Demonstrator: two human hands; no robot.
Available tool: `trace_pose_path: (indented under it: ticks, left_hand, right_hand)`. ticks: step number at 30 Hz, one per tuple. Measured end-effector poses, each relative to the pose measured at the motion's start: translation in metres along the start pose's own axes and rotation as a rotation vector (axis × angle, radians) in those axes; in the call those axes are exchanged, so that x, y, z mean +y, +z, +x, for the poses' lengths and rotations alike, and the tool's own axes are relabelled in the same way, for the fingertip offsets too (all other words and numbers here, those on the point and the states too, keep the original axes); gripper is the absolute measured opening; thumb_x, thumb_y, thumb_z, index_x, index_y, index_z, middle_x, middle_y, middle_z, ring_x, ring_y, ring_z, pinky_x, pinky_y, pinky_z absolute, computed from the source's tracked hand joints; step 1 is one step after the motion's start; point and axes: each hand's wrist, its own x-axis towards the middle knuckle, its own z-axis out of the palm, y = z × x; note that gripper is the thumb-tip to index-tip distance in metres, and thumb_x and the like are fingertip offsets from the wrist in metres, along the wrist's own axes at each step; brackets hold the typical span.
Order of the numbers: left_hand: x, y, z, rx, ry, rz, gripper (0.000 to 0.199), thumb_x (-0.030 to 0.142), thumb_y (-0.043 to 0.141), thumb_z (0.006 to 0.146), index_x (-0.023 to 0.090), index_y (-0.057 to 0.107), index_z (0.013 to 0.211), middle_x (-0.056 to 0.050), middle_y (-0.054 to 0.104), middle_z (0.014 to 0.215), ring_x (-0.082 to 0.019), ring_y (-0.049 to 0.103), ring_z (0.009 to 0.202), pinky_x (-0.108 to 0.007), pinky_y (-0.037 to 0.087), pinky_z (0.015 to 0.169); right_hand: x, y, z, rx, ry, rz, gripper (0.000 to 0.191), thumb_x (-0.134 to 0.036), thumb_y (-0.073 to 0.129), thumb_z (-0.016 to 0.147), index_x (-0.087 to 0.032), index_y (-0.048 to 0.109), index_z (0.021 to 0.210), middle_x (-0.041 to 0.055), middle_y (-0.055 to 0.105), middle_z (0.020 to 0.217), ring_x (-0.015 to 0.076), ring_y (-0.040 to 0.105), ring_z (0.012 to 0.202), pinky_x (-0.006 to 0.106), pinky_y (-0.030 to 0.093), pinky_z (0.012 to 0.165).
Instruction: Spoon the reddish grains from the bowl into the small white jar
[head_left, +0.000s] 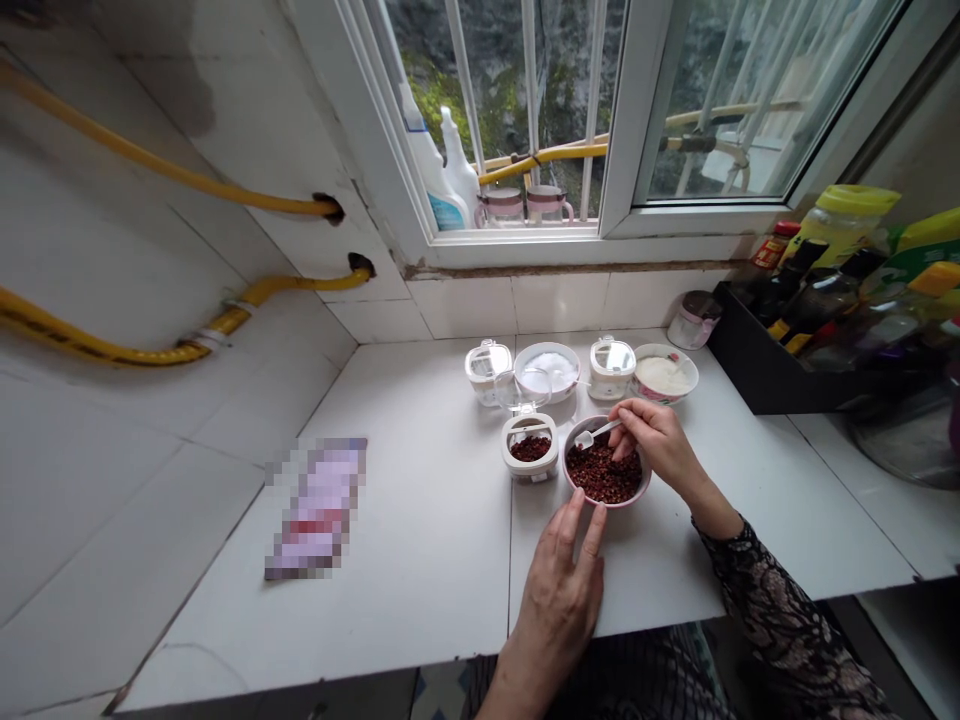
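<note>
My right hand [654,440] pinches the handle of a small white spoon [587,439], whose scoop is over the dark red peppercorns [606,478] near the left side of a pink-rimmed bowl [646,488]. My left hand [561,570] has its fingers stretched out, the tips against the bowl's near rim; its thumb is hidden. Just left of the bowl stands a small clear jar [531,468] with a white rim. Its clear lid [522,390] is flipped up at the back, and some of the same dark red peppercorns lie inside.
Behind stand a closed seasoning jar [488,372], a bowl of white grains [549,370], another closed jar [612,368] and a bowl of off-white grains [664,374]. A black bin of bottles [765,365] borders the right. A blurred purple packet [319,510] lies left.
</note>
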Motion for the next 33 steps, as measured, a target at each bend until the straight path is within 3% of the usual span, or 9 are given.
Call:
trace_pose_path:
  ticks: [4,7,12,15,18,24,28,30,33]
  left_hand:
    - [0.0,-0.001,0.0,-0.019,-0.007,0.01,0.065,0.001,0.045,0.093,0.012,0.032,0.155,-0.02,0.035,0.159,-0.029,0.04,0.144,-0.043,0.049,0.109]
    - [0.0,-0.001,0.0,-0.015,-0.001,0.017,0.066,0.001,0.044,0.093,0.013,0.03,0.156,-0.019,0.035,0.159,-0.029,0.041,0.144,-0.043,0.05,0.109]
    - [0.0,0.0,0.0,0.001,0.005,0.028,0.066,0.0,0.046,0.091,0.011,0.033,0.155,-0.021,0.038,0.155,-0.03,0.041,0.143,-0.044,0.049,0.109]
    - [0.0,0.002,0.0,0.021,0.006,0.02,0.066,0.0,0.046,0.091,0.009,0.032,0.155,-0.022,0.035,0.157,-0.03,0.04,0.144,-0.043,0.05,0.108]
    - [0.0,0.002,0.0,0.034,0.006,0.007,0.067,0.0,0.045,0.092,0.01,0.029,0.156,-0.021,0.032,0.159,-0.03,0.04,0.144,-0.043,0.051,0.107]
    - [0.001,0.0,0.0,0.006,-0.006,0.018,0.065,0.0,0.046,0.093,0.012,0.033,0.155,-0.02,0.035,0.158,-0.029,0.041,0.143,-0.044,0.049,0.109]
    - [0.001,-0.002,0.0,-0.003,-0.009,0.014,0.065,0.002,0.045,0.094,0.013,0.03,0.156,-0.019,0.033,0.16,-0.029,0.041,0.144,-0.042,0.049,0.109]
    - [0.0,-0.001,0.0,0.004,-0.005,0.012,0.066,0.002,0.046,0.094,0.012,0.03,0.156,-0.019,0.031,0.161,-0.029,0.04,0.144,-0.041,0.05,0.109]
    - [-0.001,0.001,0.0,0.026,0.001,0.003,0.066,0.001,0.045,0.093,0.011,0.029,0.157,-0.02,0.029,0.161,-0.03,0.04,0.144,-0.042,0.05,0.108]
  right_hand:
    - [-0.008,-0.005,0.001,-0.029,0.042,0.105,0.041,-0.057,0.07,0.076,-0.017,0.061,0.082,0.0014,0.068,0.058,0.0144,0.063,0.041,0.023,0.05,0.041]
    - [-0.015,0.001,-0.004,-0.002,-0.024,0.114,0.041,-0.058,0.067,0.081,-0.018,0.06,0.084,0.001,0.068,0.059,0.0152,0.064,0.043,0.026,0.053,0.044]
    - [-0.018,0.026,-0.019,0.073,-0.309,-0.101,0.028,-0.047,0.051,0.097,-0.021,0.062,0.094,0.0032,0.071,0.071,0.0165,0.068,0.059,0.03,0.058,0.062]
    - [-0.015,0.034,-0.023,-0.03,-0.53,-0.349,0.024,-0.037,0.045,0.1,-0.023,0.065,0.098,0.0052,0.072,0.076,0.0191,0.069,0.07,0.034,0.057,0.072]
    - [-0.013,0.031,-0.023,-0.126,-0.681,-0.452,0.024,-0.03,0.044,0.099,-0.022,0.066,0.098,0.0078,0.073,0.082,0.0204,0.07,0.074,0.034,0.056,0.071]
    - [-0.018,0.015,-0.024,0.026,-0.493,-0.278,0.023,-0.035,0.046,0.101,-0.022,0.064,0.098,0.0032,0.072,0.073,0.0173,0.069,0.062,0.032,0.058,0.067]
    - [-0.014,0.024,-0.021,0.093,-0.403,-0.127,0.02,-0.036,0.048,0.101,-0.022,0.062,0.097,0.0025,0.073,0.073,0.0162,0.07,0.058,0.029,0.058,0.062]
    - [-0.01,0.032,-0.019,0.083,-0.447,-0.175,0.02,-0.032,0.045,0.102,-0.022,0.061,0.098,0.0026,0.073,0.073,0.016,0.07,0.06,0.028,0.058,0.064]
    - [-0.005,0.039,-0.016,-0.031,-0.706,-0.414,0.021,-0.021,0.043,0.101,-0.021,0.064,0.101,0.0039,0.073,0.075,0.0167,0.071,0.066,0.029,0.056,0.066]
